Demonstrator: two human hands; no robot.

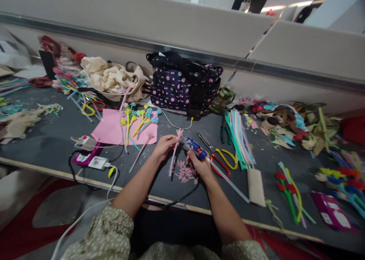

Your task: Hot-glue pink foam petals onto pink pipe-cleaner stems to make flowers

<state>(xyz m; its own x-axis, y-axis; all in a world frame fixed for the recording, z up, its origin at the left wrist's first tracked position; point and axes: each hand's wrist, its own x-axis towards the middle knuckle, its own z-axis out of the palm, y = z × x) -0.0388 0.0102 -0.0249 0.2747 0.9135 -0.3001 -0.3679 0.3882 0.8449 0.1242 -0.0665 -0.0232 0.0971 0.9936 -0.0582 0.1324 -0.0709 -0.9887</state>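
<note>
My left hand [167, 145] pinches a pink pipe-cleaner stem [173, 157] near its top, where short pink pieces fan out. In my right hand [199, 162] is a blue glue gun [192, 145], its nozzle pointing left at the head of the stem. A long clear glue stick [228, 181] sticks out of the gun's back toward the lower right. Below my hands, a pile of short pink pieces [186, 172] lies on the dark table. Another pink stem with a tufted head [142, 151] rests to the left.
Pink paper [108, 126] holds finished-looking stems. Scissors [228, 159] and bundled pipe cleaners [239, 138] lie right of the glue gun. A dotted dark bag [173, 86] stands behind. The power strip [88, 157] and cables are at left; red flowers [286, 187] lie at right.
</note>
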